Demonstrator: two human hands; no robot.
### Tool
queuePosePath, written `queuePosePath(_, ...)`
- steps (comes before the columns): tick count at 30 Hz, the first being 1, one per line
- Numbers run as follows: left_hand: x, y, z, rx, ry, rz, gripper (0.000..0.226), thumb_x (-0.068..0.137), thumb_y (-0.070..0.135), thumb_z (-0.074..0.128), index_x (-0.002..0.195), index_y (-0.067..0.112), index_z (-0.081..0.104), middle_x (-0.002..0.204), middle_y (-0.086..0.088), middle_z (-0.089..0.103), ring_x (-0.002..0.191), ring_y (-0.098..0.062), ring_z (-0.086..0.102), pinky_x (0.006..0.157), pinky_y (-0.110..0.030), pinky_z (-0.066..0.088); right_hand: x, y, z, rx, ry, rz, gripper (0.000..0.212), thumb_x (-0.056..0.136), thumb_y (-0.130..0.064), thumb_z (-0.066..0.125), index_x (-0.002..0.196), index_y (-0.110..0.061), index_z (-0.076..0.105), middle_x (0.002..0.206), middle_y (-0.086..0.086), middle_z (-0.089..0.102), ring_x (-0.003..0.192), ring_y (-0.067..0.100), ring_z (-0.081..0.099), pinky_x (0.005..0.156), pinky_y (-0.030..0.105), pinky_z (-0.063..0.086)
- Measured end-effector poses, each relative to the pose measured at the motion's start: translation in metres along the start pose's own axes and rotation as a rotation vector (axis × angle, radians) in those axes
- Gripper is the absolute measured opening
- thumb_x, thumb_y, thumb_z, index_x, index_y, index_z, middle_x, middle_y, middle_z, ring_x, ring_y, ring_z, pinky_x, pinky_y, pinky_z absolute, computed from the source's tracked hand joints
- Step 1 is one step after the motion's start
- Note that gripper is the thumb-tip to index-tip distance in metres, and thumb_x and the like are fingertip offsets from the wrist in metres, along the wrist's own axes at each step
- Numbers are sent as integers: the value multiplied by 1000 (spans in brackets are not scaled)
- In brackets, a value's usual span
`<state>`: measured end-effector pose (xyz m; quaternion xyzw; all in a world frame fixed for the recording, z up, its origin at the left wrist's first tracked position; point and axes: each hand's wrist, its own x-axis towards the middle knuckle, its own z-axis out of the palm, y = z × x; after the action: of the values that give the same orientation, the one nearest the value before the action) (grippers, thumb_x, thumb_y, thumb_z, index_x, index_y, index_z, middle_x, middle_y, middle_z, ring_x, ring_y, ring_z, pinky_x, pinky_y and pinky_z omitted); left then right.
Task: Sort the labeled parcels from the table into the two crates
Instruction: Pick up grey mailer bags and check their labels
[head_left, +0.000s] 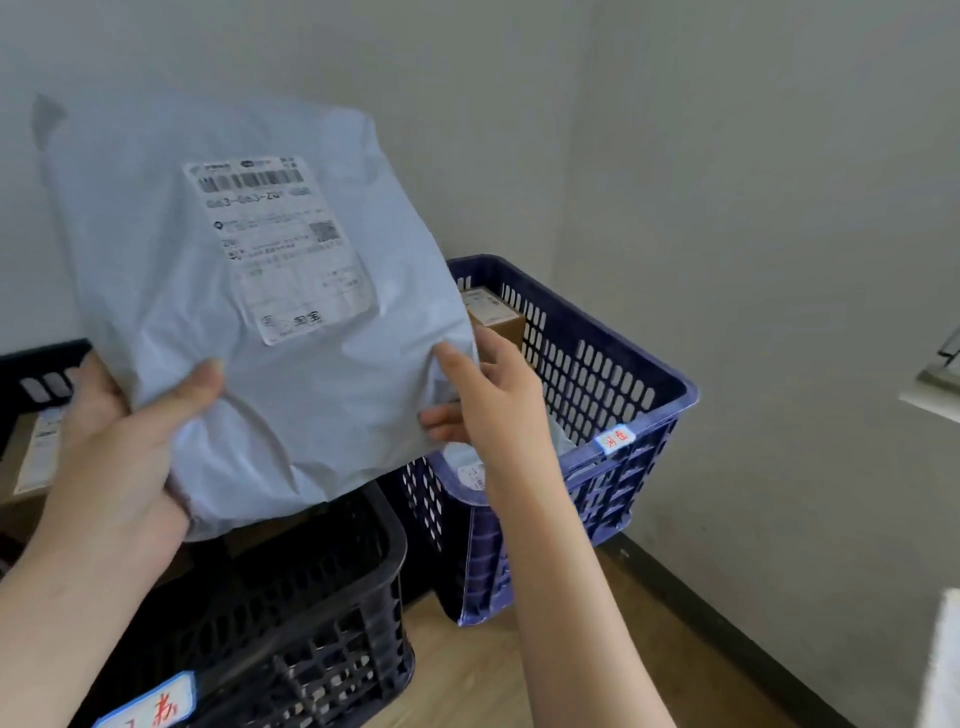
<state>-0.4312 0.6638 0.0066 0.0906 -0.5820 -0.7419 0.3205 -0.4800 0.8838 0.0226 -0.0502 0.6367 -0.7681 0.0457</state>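
Crinkled grey plastic parcel (208, 312), pinched by left hand (119, 447), right hand (493, 400)

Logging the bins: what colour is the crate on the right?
Dark blue. The right crate shows best in the head view.

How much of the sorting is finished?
Some is done: the blue crate holds a brown box and a bag, and the black crate holds a second box. Right now the left hand and right hand hold a grey parcel over the crates, label showing. It is not in either crate yet. I cannot see how many more are waiting.
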Motion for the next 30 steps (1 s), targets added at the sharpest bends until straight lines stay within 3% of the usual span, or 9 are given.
queuePosePath(2,-6,1,31,19,-54,54,25,84,18,66,105,22,53,87,24,69,84,8,65,68,-11,51,11,-6,-9,46,18,25,39,91,-25,64,128,-15,55,101,10,66,54,11,63,58,24,57)
queuePosePath(6,12,-15,68,2,-187,-74,61,64,-6,71,116,22,54,108,5,69,97,-10,68,79,-24,53,39,-13,-33,26,161,6,18,87,-30,69,93,-13,66,70,-4,64,57,8,61,61,23,57)
queuePosePath(9,32,-38,94,59,-264,-237,78,39,-8,70,115,3,57,99,-7,72,92,-23,69,78,-30,54,70,-14,-59,30,287,-36,17,88,-32,67,87,-15,66,67,-5,59,58,8,56,59,22,51)
queuePosePath(13,65,-52,122,-25,-250,-372,59,52,-1,63,111,0,57,106,-15,68,93,-26,66,83,-35,51,113,-28,-82,99,290,-25,16,92,-18,61,78,-13,67,70,1,54,64,13,49,64,26,44)
queuePosePath(15,79,-54,131,-64,-262,-393,25,72,1,59,95,11,61,100,-7,70,85,-18,65,79,-31,49,133,-42,-90,121,301,-28,17,92,-13,60,78,-12,69,76,5,61,72,18,55,72,31,45)
queuePosePath(18,97,-59,142,-123,-252,-398,23,90,6,47,87,21,64,90,6,72,89,-12,64,85,-32,48,156,-61,-102,120,286,-51,16,92,-10,59,81,-11,70,76,5,69,72,18,63,73,31,50)
queuePosePath(20,106,-67,148,-119,-172,-361,22,91,9,50,105,24,59,103,7,69,104,-10,61,93,-34,45,168,-66,-109,82,280,-66,18,93,-8,57,79,-10,68,71,2,68,66,15,62,70,29,50)
queuePosePath(23,108,-74,157,-46,-72,-286,65,88,15,60,145,25,30,129,7,52,118,-5,50,98,-30,39,181,-65,-117,-30,268,-69,18,91,-8,58,76,-10,69,71,5,64,70,20,58,73,32,46)
queuePosePath(30,122,-84,175,242,25,-91,60,91,20,61,143,28,33,142,12,38,128,1,36,102,-21,30,218,-76,-134,-249,109,-41,22,88,-8,59,69,-15,69,64,-1,67,62,15,61,67,28,47)
